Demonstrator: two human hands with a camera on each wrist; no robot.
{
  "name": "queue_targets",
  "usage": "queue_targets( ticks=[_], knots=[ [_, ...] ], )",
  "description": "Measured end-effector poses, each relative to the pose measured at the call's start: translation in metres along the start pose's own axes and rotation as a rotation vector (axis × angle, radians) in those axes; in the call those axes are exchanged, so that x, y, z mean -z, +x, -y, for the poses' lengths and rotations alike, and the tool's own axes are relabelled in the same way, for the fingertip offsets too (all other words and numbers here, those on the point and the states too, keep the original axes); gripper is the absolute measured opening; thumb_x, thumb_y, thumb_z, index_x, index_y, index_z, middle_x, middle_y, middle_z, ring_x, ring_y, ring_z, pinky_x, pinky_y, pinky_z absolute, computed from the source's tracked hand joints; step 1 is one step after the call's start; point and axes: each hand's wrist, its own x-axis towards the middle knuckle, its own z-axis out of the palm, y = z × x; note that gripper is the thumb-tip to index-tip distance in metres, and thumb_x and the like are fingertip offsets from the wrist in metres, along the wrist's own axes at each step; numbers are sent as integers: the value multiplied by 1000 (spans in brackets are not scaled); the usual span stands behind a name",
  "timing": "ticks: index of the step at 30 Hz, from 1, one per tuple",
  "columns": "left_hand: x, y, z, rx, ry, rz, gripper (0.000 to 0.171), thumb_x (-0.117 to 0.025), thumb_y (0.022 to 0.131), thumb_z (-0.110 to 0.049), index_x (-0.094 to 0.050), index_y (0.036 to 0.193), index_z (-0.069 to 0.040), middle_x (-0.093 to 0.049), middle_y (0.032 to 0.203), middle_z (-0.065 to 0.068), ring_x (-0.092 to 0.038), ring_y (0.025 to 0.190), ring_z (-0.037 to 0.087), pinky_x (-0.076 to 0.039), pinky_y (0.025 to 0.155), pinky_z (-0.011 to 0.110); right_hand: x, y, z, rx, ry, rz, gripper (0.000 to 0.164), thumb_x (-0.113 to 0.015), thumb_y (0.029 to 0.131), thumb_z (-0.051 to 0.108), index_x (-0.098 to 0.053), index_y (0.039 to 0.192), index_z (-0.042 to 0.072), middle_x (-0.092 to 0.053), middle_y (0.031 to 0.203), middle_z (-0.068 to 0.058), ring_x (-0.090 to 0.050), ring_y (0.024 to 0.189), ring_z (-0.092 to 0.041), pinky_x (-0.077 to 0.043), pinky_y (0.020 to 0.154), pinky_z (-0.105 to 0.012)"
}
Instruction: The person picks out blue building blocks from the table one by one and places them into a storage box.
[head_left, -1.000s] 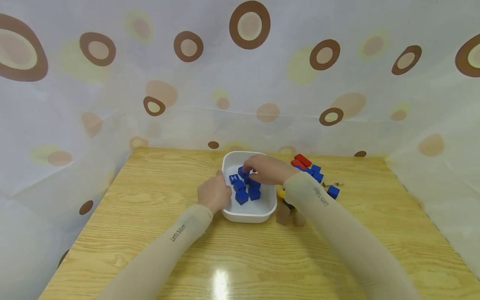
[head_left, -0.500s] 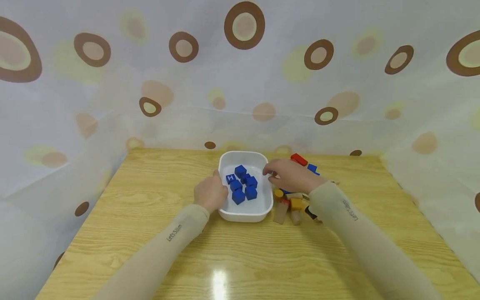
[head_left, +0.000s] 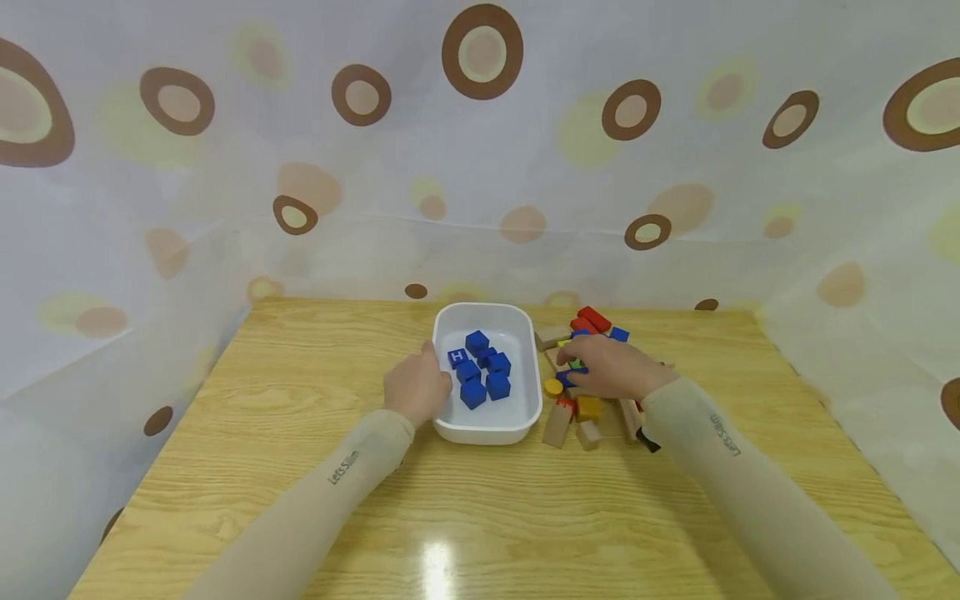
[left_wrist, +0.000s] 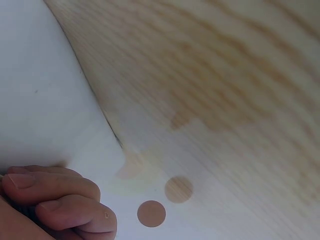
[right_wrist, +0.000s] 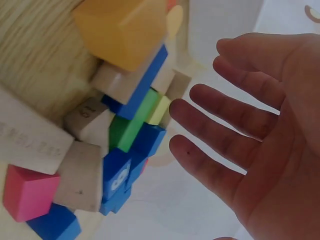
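White tub (head_left: 487, 436), its left wall held in the left grip (head_left: 417, 385), likely for steadiness; the right grip (head_left: 611, 368), spread wide and holding nothing, hangs over assorted blocks (head_left: 588, 409) right of the tub, whose sides contain seven blue blocks (head_left: 472, 393).

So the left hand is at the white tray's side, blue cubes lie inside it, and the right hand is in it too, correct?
No: the right hand is over the mixed blocks beside the white tray, as the head view shows. The left hand and blue cubes are as you say.
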Motion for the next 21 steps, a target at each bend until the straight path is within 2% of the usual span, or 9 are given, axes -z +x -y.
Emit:
queue_targets(
  ticks=[5,11,16,21],
  knots=[
    [0,1,2,2,1,5,66,-56,101,-29,-30,156,-1,-68,114,15,-66,83,23,-58,79,38,-6,-1,-6,-33,-27,54,30,-67,97,15,-68,126,12,-67,126,-7,-63,118,-27,-51,101,-50],
    [-1,1,2,5,0,16,67,-56,101,-29,-30,156,-1,-68,111,14,-65,80,22,-57,74,36,-11,1,-11,-39,-91,58,29,-71,94,16,-70,123,11,-69,122,-8,-64,115,-29,-51,100,-50],
    [0,1,1,10,2,14,67,-55,101,-30,-30,156,-1,-68,114,15,-66,83,23,-58,79,39,-13,4,-13,-57,-107,64,30,-71,94,11,-70,124,11,-68,125,-10,-62,120,-32,-49,102,-52],
    [1,0,1,10,-16,13,65,-56,101,-28,-31,155,-1,-67,118,16,-66,85,24,-58,81,40,-14,9,-14,-81,-92,76,28,-71,94,14,-71,122,14,-68,121,-6,-63,116,-28,-50,102,-51]
  ],
)
